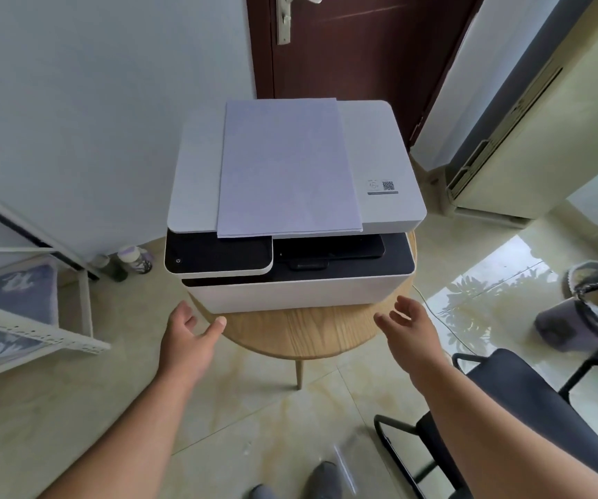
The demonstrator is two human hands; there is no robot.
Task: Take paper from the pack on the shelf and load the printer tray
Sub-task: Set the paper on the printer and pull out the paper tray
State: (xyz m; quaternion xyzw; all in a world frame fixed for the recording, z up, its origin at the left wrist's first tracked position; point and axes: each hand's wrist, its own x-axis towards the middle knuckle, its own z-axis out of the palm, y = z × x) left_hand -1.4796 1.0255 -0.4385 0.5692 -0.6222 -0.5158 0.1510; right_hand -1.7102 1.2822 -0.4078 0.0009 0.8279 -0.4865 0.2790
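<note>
Reaching with both hands toward lower front of printer [297, 295], which sits on round wooden table [302, 334] with its front just back from near edge. Left hand [185, 333] empty, fingers spread, thumb tip just beside printer's front-left corner. Right hand [407, 324] empty, fingers loosely spread, near front-right corner, not touching. Placement at both corners judged as set-up for pulling out paper tray; tray front not distinguishable. Paper stack [288, 169] parked flat on scanner lid, near edge overhanging dark control panel [218, 255]; probably laid there to free both hands. Remaining paper packs [9, 293] on white shelf [38, 336], left. Tray not yet loaded.
</note>
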